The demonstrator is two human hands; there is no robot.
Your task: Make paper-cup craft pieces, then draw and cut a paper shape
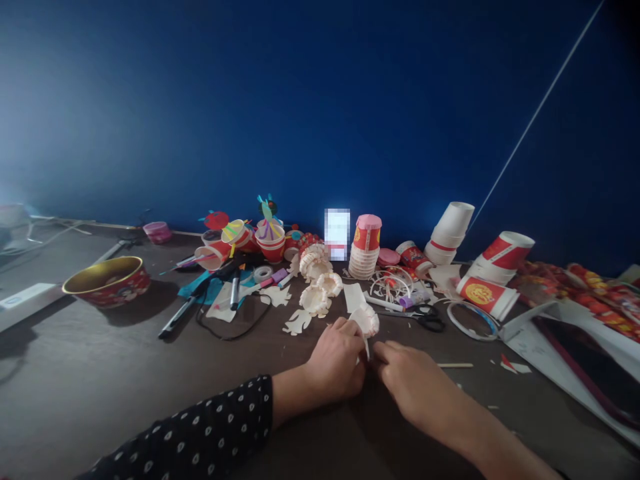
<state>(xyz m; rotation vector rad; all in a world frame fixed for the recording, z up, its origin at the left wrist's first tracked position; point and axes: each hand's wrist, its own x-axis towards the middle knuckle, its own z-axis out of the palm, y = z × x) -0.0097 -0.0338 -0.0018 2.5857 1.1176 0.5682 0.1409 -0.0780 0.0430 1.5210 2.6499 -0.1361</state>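
Observation:
My left hand (336, 360) is closed around a cut white paper cup piece (367, 321), whose rounded, scalloped end stands up beyond the knuckles. A thin white edge of it runs down between my two hands. My right hand (413, 379) is just to the right, fingers curled with the tips close to that edge. Whatever those fingertips grip is hidden. Past my hands lie more scalloped cup pieces (314, 300) and a flat white paper cut-out (299, 323). Black-handled scissors (430, 319) lie right of the held piece.
A red-gold bowl (107, 283) stands left. Decorated cups (271, 241), a cup stack with a pink top (366, 250) and leaning white cups (450, 230) line the back. Markers (235, 292) and a tape roll (262, 274) lie mid-table. A dark phone (590, 363) lies right.

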